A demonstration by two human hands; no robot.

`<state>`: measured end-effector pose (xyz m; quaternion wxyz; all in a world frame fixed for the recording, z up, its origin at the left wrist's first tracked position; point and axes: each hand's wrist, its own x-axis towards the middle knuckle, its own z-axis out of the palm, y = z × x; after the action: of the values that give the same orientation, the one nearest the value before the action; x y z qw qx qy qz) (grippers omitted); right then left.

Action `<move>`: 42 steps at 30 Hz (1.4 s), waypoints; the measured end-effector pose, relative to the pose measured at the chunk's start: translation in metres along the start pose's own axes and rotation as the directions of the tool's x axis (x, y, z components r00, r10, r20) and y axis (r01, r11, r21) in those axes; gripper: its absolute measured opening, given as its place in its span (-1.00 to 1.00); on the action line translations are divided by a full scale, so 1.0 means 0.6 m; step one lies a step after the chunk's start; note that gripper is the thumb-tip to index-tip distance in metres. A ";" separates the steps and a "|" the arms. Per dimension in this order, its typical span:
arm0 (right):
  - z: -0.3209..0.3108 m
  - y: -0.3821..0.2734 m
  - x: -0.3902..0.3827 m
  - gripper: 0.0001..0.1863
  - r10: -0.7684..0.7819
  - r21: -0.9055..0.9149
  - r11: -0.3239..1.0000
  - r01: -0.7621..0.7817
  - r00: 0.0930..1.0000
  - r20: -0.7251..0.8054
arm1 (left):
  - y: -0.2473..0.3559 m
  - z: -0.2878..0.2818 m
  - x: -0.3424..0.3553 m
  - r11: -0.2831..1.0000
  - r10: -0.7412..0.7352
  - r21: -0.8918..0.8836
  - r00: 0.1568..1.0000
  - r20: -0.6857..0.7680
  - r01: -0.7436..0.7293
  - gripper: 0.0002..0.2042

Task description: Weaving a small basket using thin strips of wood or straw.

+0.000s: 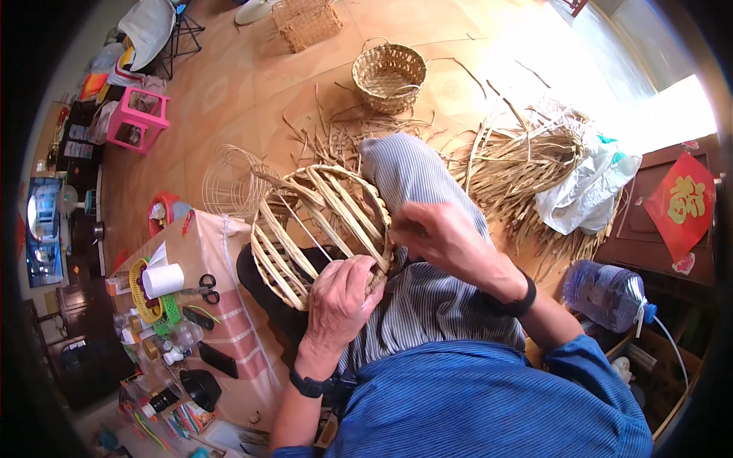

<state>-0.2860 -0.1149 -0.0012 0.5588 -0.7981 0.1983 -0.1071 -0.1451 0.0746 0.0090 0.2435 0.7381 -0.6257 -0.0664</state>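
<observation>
A seated person in a blue top point(489, 397) works at what looks like the weaving of a straw frame point(324, 216), which lies tilted across the lap, against striped trousers point(416, 172). The hands are apart: the left hand point(343, 298) is clamped on the frame's lower right edge, thumb and fingers bunched, its forearm rising from below. The right hand point(447, 237), wrist bent and fingers curled inward, hangs over the thigh just beside the right rim; whether it pinches a strand, an onlooker cannot tell.

Judged from here, the next move calls for a firm left hold while the right draws a strand snug along the rim.

At the person's left, a cloth-covered bench point(210, 237) carries scissors point(201, 289) and a paper roll point(163, 281). Beyond the right arm lies a straw bundle point(527, 164), partly under a plastic bag point(584, 195). Farther off on the tiled floor stands a handled basket point(384, 99).
</observation>
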 end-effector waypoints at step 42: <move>0.072 0.059 -0.037 -0.56 0.134 0.577 0.697 -0.425 0.868 0.478 | -0.008 -0.001 0.009 0.988 -0.134 -0.086 0.991 -0.024 0.132 -0.73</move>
<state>-0.2961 -0.0787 -0.0485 0.8438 -0.5086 0.1498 0.0831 -0.1395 0.0703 0.0086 0.2786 0.7682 -0.5680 -0.0981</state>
